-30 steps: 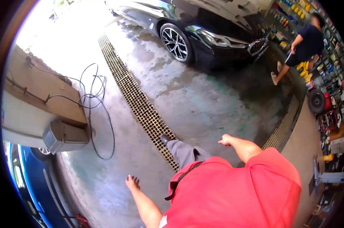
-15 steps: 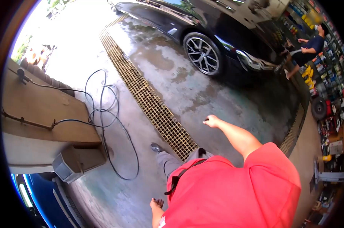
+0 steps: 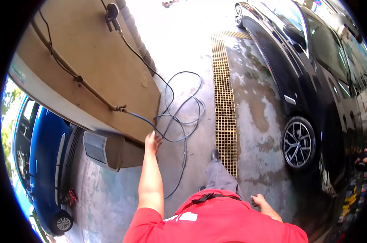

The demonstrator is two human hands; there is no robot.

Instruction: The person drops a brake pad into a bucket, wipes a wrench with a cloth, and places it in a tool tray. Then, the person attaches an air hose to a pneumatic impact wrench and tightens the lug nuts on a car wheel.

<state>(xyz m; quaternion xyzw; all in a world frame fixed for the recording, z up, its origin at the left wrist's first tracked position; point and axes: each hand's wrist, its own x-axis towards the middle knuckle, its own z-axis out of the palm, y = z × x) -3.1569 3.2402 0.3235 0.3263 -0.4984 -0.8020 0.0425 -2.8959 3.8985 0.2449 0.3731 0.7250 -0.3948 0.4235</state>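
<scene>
While the left hand (image 3: 152, 142) is out ahead, fingers apart, seemingly empty, it sits right by the hose (image 3: 177, 141); can't tell if touching. Hose lies looped left of the grate (image 3: 224, 101). Shoe (image 3: 214, 154) could snag it if a step strays left. Right hand (image 3: 258, 200) near: fingers curled, grip unclear. Versus earlier: left hand farther forward, black car (image 3: 301, 95) farther right.

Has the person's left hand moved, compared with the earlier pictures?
Yes: the left hand has moved closer to the wall, now near the hose.
</scene>
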